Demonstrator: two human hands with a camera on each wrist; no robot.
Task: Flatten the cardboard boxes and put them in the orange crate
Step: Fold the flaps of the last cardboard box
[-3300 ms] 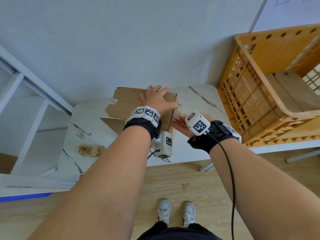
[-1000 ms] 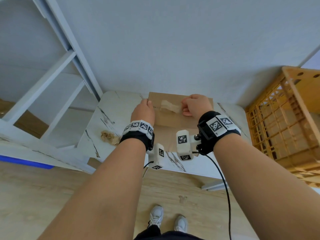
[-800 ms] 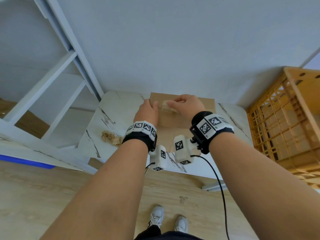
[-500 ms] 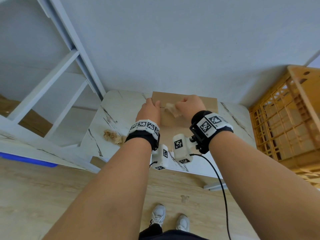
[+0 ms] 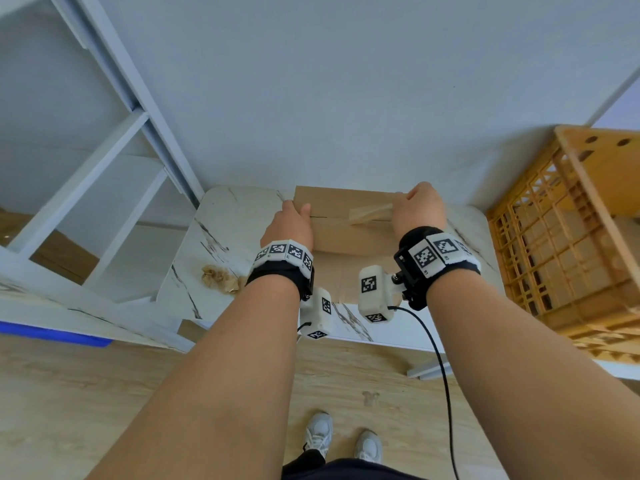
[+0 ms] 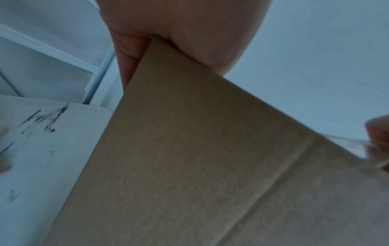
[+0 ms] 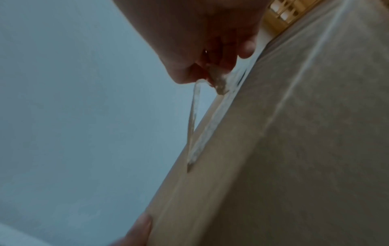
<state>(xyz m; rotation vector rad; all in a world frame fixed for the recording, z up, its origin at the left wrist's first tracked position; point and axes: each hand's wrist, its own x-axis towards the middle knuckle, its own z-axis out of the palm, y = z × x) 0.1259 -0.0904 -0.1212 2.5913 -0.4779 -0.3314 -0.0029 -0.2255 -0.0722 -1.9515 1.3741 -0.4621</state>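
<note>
Your right hand (image 5: 417, 206) has pulled the tape (image 5: 370, 213) rightward, pinching it; left hand (image 5: 290, 226) grips the box (image 5: 346, 233). Next, peel it free.

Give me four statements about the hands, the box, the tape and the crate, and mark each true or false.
1. The right hand pinches a strip of tape peeling off the cardboard box. True.
2. The left hand lies flat on the table. False: it grips the box's left edge.
3. The box is inside the orange crate. False: it is on the marble table.
4. The crate stands to the person's right. True.
</note>
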